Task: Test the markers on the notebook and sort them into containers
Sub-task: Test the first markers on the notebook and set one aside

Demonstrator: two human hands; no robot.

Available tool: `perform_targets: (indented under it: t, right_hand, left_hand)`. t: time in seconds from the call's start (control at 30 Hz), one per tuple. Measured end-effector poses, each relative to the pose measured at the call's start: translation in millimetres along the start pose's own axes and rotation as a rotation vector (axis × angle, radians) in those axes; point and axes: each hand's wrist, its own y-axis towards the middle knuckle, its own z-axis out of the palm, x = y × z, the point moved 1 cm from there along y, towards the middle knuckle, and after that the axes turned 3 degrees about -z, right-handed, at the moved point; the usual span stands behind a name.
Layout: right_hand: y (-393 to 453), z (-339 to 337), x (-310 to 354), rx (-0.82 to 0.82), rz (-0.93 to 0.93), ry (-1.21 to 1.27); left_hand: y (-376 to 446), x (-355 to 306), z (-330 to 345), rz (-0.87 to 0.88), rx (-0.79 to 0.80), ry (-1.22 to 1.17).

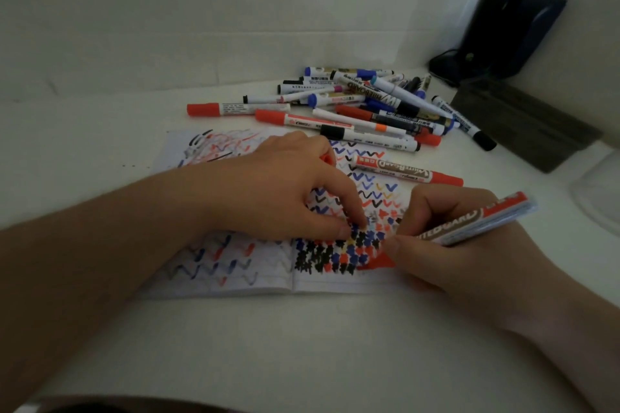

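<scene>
An open notebook (235, 282) lies flat on the white table, its pages covered with red, blue and black zigzags and blotches. My right hand (463, 245) grips a red whiteboard marker (476, 225), its red tip pressed to the right page near the bottom. My left hand (285, 184) rests on the notebook, fingertips pressing the page, and holds a red cap (327, 159) tucked against the palm. A pile of capped markers (369, 104) in red, blue and black lies behind the notebook. One red marker (407, 173) lies alone on the page's upper right.
A dark device with a cable (503, 33) stands in the back right corner. A dark flat board (523, 126) lies in front of it. A pale translucent container rim (600, 191) shows at the right edge. A white wall runs behind the table.
</scene>
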Motion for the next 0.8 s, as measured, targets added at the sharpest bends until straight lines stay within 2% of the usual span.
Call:
perform_targets:
  t: [0.17,0.33,0.47,0.63,0.7,0.8]
  right_hand:
    - [2,2,0,0.032,-0.018,-0.078]
    - [1,0,-3,-0.008,0.011,0.027]
    - [1,2,-5,0.014,-0.03,-0.045]
    - [1,-1,-10,0.0,-0.043,-0.014]
    - [3,-3,-11,0.006,-0.042,0.056]
    - [7,-14,-14,-0.047,-0.008,0.382]
  left_hand:
    - [0,1,1,0.017,-0.015,0.006]
    - [-1,0,-1,0.009,-0.008,0.007]
    - [-2,-1,-1,0.008,-0.005,0.0]
    - [-5,-4,-2,-0.019,0.015,-0.017]
    - [-5,-4,-2,-0.033,0.005,-0.039]
    - [-7,-6,-7,-0.058,-0.091,-0.134]
